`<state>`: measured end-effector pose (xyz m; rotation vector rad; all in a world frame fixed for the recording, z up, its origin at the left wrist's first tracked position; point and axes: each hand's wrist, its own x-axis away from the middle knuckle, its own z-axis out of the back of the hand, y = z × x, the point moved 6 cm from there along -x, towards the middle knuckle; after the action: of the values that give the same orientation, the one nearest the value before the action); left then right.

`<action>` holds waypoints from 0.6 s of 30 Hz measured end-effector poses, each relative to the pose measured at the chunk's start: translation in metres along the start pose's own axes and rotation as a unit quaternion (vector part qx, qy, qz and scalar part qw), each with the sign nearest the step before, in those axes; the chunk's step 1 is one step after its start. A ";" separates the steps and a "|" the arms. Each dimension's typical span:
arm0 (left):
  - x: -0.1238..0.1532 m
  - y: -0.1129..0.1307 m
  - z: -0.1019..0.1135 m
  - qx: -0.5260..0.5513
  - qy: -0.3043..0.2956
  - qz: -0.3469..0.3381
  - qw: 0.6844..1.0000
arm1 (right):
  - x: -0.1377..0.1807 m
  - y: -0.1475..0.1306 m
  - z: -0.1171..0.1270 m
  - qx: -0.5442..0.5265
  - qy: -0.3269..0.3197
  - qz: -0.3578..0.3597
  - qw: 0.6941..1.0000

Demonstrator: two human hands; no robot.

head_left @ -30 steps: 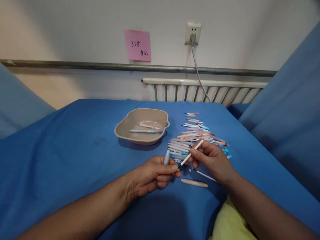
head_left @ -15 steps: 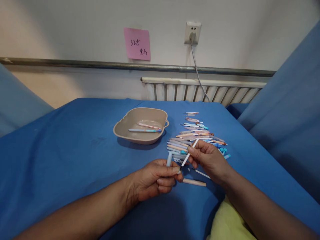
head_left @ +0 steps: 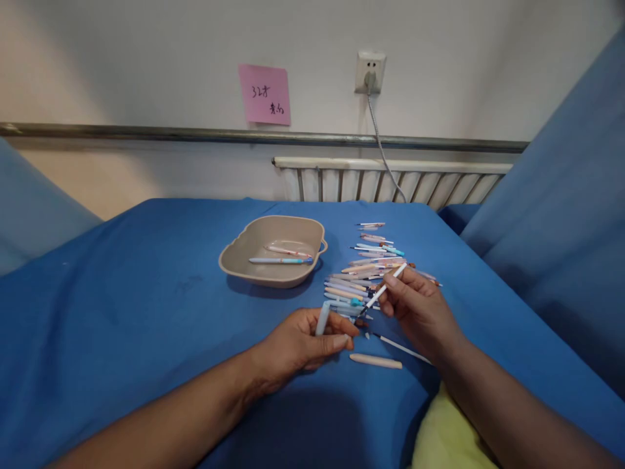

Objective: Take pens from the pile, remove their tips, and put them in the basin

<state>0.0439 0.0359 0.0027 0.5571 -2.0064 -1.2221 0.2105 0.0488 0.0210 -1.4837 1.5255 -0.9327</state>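
Note:
My left hand [head_left: 297, 339] is closed around a light blue pen barrel [head_left: 323, 318] that sticks up past the thumb. Something small and pale may sit at its fingertips, too small to make out. Between the thumb and fingers of my right hand [head_left: 422, 306] is a white pen refill [head_left: 385, 288], slanted, its dark tip pointing down toward my left hand. Beneath the hands lie a peach pen barrel [head_left: 375, 361] and another white refill [head_left: 403, 348]. Beyond them spreads a pile of pen parts [head_left: 344, 286], partly hidden by my right hand.
A beige basin [head_left: 229, 270] holding two pens [head_left: 278, 260] stands left of the pile on the blue cloth [head_left: 146, 293]. Something yellow-green [head_left: 446, 433] is at the lower right. A radiator [head_left: 351, 182] and a plugged-in cable [head_left: 378, 133] are behind; blue curtains [head_left: 561, 195] hang at the sides.
My right hand has drawn the refill up and right, so its tip is now apart from my left fingertips. My left hand has turned slightly, its fingers loosened. The view has tilted a little.

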 end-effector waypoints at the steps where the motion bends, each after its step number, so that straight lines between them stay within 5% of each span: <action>1: 0.001 0.003 0.002 -0.035 0.016 -0.024 0.999 | 0.000 -0.001 0.001 0.002 0.003 0.003 1.000; 6: 0.013 0.024 0.004 -0.242 0.102 -0.148 0.954 | 0.001 -0.001 0.000 0.021 -0.001 0.003 1.000; 13: 0.022 0.042 -0.007 -0.346 0.111 -0.271 0.891 | 0.002 0.000 -0.003 0.025 -0.011 -0.001 1.000; 18: 0.012 0.026 0.014 -0.184 0.171 -0.168 0.953 | 0.004 -0.005 -0.003 0.028 -0.011 0.029 0.999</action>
<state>0.0254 0.0473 0.0258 0.8755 -1.3861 -1.5378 0.2095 0.0441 0.0264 -1.3979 1.5064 -0.9159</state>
